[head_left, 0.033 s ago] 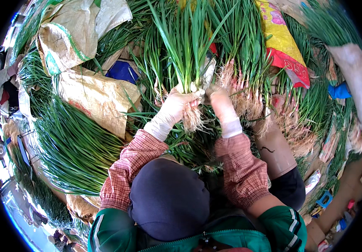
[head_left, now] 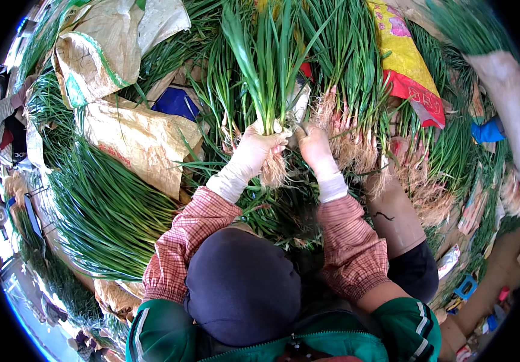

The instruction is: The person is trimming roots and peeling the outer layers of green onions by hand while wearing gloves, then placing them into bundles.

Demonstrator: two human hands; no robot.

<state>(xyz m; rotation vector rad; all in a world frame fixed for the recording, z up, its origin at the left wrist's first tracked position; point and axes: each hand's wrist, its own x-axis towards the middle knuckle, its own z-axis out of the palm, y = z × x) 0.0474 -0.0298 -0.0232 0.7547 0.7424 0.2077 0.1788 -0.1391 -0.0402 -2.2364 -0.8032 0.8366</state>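
Note:
My left hand (head_left: 259, 146), in a pale glove, is closed around the lower stems of a bunch of green garlic (head_left: 267, 90). Its long leaves point away from me, and its pale roots (head_left: 274, 170) hang below the fist. Just to the right is my right hand (head_left: 314, 148), also gloved, with fingers pinched together close to the bunch's white bulbs. A small dark tip shows at those fingers, but what it belongs to is unclear. More green garlic with pinkish stems and tangled roots (head_left: 359, 148) lies beyond my right hand.
A large heap of green leaves (head_left: 106, 205) lies at the left beside a tan woven sack (head_left: 142, 136). A yellow and red sack (head_left: 411, 66) rests at the upper right. The blue plastic stool (head_left: 466, 286) stands at the lower right. A bare leg (head_left: 396, 211) extends beside my right arm.
My right hand has drawn slightly away from the bunch, to the right. My left hand keeps its grip while the leaves sway. Blurred greens at the far upper right have shifted.

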